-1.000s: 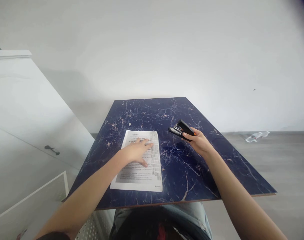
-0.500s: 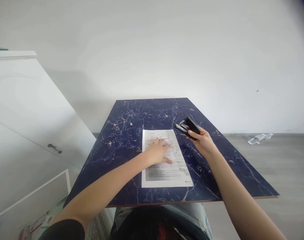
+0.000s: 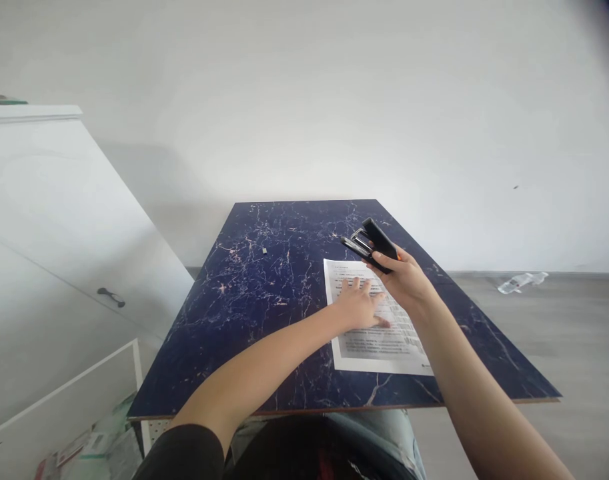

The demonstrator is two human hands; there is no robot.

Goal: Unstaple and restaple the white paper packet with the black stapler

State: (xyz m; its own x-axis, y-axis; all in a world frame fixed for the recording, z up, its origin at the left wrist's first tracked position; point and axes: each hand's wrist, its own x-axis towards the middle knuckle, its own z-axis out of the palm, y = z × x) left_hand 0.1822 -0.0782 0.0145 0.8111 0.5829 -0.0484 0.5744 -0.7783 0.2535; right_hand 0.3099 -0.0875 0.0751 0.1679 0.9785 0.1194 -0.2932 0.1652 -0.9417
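Observation:
Printed sheets of paper (image 3: pixel 369 357) lie on the dark blue marbled table; how many are stacked I cannot tell. My left hand (image 3: pixel 360 307) rests flat on the paper with its fingers spread. In my right hand (image 3: pixel 407 277) is a black stapler (image 3: pixel 379 241), held by its rear end above the paper's far right part. The stapler's jaws are swung apart and point to the far left, with metal showing inside. My right forearm covers the right edge of the paper.
A small staple strip (image 3: pixel 265 251) lies on the table (image 3: pixel 224 333) at the left. A white cabinet (image 3: pixel 44 200) with a dark handle (image 3: pixel 111 297) stands to the left. Clear plastic bottles (image 3: pixel 522 283) lie on the floor at the right.
My left hand has slid the paper to the right across the table. My right hand has lifted the stapler slightly, and its jaws look wider apart.

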